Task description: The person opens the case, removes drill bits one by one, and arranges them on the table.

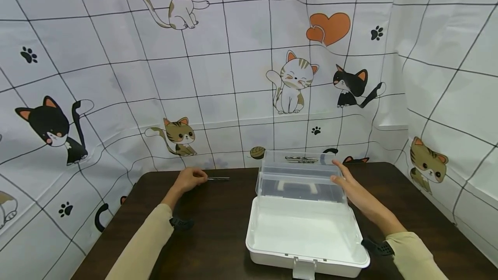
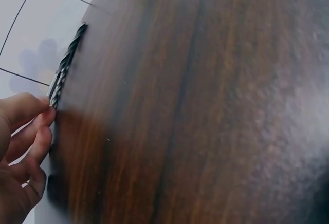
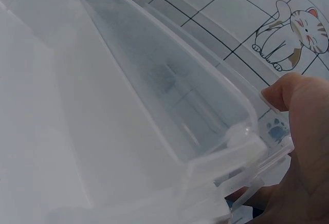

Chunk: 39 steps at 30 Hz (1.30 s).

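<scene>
Near the far table edge my left hand (image 1: 190,179) pinches metal drill bits (image 1: 218,179) between thumb and fingertips. In the left wrist view, spiral drill bits (image 2: 69,54), one dark and one shinier, lie side by side along the edge, their rear ends hidden by the fingers. To the right stands a white plastic box (image 1: 301,228) with its clear lid (image 1: 299,187) raised. My right hand (image 1: 358,191) grips the lid's right side; in the right wrist view the thumb (image 3: 280,93) is on one side and fingers are below. More drill bits (image 1: 301,159) show at the lid's top.
A white latch (image 1: 304,268) hangs at the box's front. The dark brown table (image 1: 218,228) ends at a cloth backdrop (image 1: 241,77) printed with cats and grid lines. Black bands (image 1: 181,223) circle both wrists.
</scene>
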Each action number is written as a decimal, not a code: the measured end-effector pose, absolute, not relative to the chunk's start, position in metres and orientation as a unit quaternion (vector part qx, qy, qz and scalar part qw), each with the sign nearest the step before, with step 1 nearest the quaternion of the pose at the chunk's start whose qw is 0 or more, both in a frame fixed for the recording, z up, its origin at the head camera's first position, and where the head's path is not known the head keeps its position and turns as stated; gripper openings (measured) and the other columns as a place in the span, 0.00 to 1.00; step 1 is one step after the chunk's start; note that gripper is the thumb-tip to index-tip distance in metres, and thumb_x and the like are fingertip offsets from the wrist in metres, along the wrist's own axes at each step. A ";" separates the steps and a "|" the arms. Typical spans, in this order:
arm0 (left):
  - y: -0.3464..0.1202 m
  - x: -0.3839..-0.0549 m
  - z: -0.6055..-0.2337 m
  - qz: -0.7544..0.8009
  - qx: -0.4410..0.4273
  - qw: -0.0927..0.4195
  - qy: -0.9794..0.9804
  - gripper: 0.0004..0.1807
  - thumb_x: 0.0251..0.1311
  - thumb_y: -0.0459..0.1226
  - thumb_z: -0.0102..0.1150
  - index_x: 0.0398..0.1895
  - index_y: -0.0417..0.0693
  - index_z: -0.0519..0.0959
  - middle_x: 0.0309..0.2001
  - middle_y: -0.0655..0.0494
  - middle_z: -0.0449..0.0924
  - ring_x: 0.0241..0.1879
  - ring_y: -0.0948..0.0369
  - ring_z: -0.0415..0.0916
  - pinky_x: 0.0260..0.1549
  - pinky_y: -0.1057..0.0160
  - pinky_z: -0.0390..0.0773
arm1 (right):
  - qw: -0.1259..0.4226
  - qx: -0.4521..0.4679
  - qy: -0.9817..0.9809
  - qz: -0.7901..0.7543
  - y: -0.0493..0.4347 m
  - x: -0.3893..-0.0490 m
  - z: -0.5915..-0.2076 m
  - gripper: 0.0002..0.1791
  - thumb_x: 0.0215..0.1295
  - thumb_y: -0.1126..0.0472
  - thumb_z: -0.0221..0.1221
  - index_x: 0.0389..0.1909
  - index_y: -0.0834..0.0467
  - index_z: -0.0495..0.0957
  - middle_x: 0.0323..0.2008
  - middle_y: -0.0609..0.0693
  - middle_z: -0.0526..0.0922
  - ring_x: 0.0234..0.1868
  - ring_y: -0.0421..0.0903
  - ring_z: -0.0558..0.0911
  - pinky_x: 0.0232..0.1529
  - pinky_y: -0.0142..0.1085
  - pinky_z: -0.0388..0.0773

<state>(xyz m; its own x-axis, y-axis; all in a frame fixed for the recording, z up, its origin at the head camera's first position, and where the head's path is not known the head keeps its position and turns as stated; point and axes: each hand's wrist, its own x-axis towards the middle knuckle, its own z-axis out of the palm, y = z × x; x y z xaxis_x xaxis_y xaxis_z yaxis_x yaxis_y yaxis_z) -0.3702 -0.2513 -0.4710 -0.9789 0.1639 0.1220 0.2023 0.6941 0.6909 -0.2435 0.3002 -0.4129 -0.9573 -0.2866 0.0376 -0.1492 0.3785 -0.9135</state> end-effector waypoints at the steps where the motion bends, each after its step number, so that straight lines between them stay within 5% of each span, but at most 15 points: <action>1: -0.252 -0.371 -0.472 -0.372 -0.103 0.034 -0.922 0.05 0.67 0.36 0.67 0.40 0.44 0.88 0.37 0.54 0.84 0.35 0.56 0.79 0.36 0.52 0.78 | 0.063 -0.132 0.828 -0.542 0.300 -0.244 -0.413 0.40 0.82 0.41 0.42 0.82 0.40 0.30 0.79 0.57 0.21 0.76 0.73 0.34 0.59 0.79 0.39; 26: -0.240 -0.367 -0.475 -0.282 -0.105 0.087 -0.950 0.03 0.65 0.35 0.67 0.39 0.45 0.87 0.36 0.55 0.85 0.36 0.55 0.80 0.39 0.47 0.79 | 0.059 -0.137 0.822 -0.550 0.299 -0.245 -0.418 0.39 0.83 0.42 0.42 0.83 0.40 0.31 0.79 0.56 0.22 0.76 0.72 0.35 0.60 0.79 0.39; 32: -0.231 -0.364 -0.462 -0.303 -0.112 0.138 -0.936 0.09 0.68 0.40 0.63 0.43 0.45 0.87 0.43 0.50 0.85 0.41 0.51 0.81 0.41 0.46 0.79 | 0.056 -0.138 0.824 -0.547 0.300 -0.246 -0.417 0.39 0.83 0.42 0.42 0.83 0.40 0.31 0.79 0.56 0.23 0.76 0.72 0.36 0.59 0.80 0.40; 39: -0.200 -0.363 -0.437 -0.318 -0.157 0.187 -0.916 0.12 0.69 0.41 0.62 0.47 0.43 0.86 0.39 0.53 0.85 0.39 0.53 0.82 0.38 0.49 0.80 | 0.054 -0.137 0.826 -0.545 0.301 -0.245 -0.417 0.39 0.83 0.42 0.42 0.83 0.42 0.31 0.79 0.58 0.23 0.76 0.73 0.37 0.59 0.80 0.41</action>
